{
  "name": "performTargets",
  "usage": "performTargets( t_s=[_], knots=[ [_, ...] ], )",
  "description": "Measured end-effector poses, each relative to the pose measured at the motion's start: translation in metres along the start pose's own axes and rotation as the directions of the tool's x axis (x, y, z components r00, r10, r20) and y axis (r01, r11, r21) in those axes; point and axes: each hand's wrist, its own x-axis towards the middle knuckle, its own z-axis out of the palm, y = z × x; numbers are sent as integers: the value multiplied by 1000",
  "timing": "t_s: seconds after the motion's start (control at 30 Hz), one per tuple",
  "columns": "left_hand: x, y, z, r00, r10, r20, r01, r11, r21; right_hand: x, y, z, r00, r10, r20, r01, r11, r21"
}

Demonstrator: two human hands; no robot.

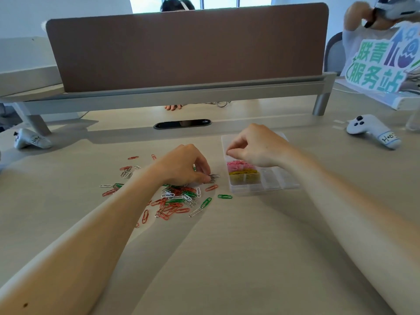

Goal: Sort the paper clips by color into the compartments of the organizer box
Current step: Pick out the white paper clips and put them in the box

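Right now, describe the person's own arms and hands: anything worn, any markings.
No sleeves show: the left arm and right arm are bare up to the frame's edge. The left hand and right hand wear no gloves; no ring, watch or bracelet shows. A small dark spot marks the left arm low in the frame.

On the pale worktop the left hand pinches a few silver paper clips at the edge of a scatter of loose paper clips, red, green and white. The right hand hangs over the clear organizer box, fingertips pressed together. Pink clips and yellow clips fill two neighbouring compartments.
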Motion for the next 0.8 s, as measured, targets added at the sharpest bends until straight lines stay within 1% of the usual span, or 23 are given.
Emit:
performTargets(
  t_s=[0.07, 0.23, 0.37, 0.57, 0.67, 0.8],
  knots=[
    [0, 3, 0, 1000, -1, 6, 1, 1000, -13, -13, 14, -1, 999, 32, -39, -32, 999, 4],
    [4, 11, 8, 1000, -29, -4, 29, 999, 30, -46, 37, -8, 995, 42, -87, -40, 999, 24],
    [8, 17, 10, 998, -56, 16, 55, 995, 88, -64, 53, -5, 997, 54, -54, -54, 998, -8],
    [12, 32, 6, 995, -67, 76, 51, 979, 196, -73, 52, 3, 1000, 7, -30, -6, 1000, 13],
    [13, 32, 4, 994, -56, 97, 36, 981, 193, -74, 54, 1, 1000, -7, -13, 7, 1000, -4],
    [13, 32, 7, 997, -45, 61, 34, 986, 163, -74, 55, 3, 1000, -3, -28, 3, 1000, -7]
  ],
)
